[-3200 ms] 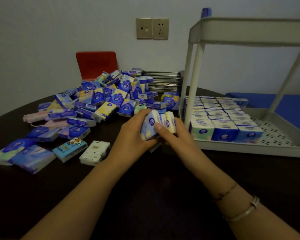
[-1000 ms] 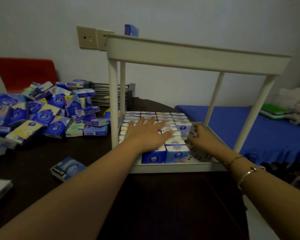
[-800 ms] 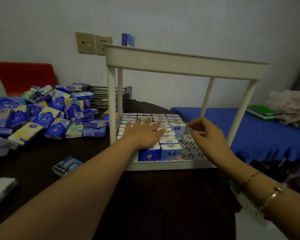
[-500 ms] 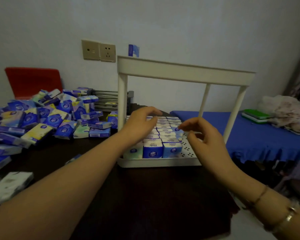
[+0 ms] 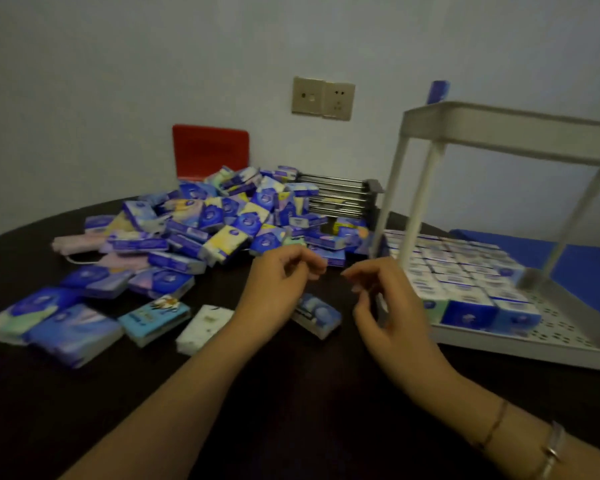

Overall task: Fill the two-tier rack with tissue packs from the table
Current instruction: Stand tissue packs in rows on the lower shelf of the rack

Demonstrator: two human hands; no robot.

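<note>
Tissue packs, loose heap (image 5: 229, 220), on dark round table (image 5: 291, 403); white two-tier rack (image 5: 520, 344) at right.
Wrappers mostly blue, some yellow, pink, green; printing too blurred to read. Lower tier holds upright rows (image 5: 465, 282), bare perforated strip at its right. Left hand (image 5: 278, 289) and right hand (image 5: 388, 306) hover above the table, loosely curled, holding nothing.

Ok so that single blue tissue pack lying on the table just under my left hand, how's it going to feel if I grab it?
The blue tissue pack looks small and flat, so probably very light and unlikely to roll. Its wrapper looks like glossy film, so it may slide a little on the dark table if nudged. It should squash slightly under the fingers of the left hand, judging by its soft, rounded edges.
</note>
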